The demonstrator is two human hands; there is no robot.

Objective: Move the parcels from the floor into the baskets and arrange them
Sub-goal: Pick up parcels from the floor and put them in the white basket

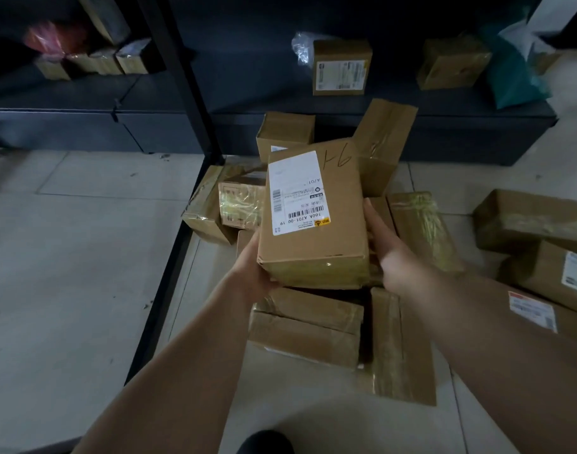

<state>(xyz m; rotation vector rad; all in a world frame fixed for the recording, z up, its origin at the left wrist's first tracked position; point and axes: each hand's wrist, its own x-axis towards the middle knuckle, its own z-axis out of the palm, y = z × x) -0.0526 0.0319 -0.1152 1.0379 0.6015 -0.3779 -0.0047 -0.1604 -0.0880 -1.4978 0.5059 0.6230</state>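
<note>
Both my arms reach forward. My left hand (252,268) cups the box's (313,221) near left corner; my right hand (387,247) presses flat-fingered on its right side, above the floor pile (313,326).
</note>
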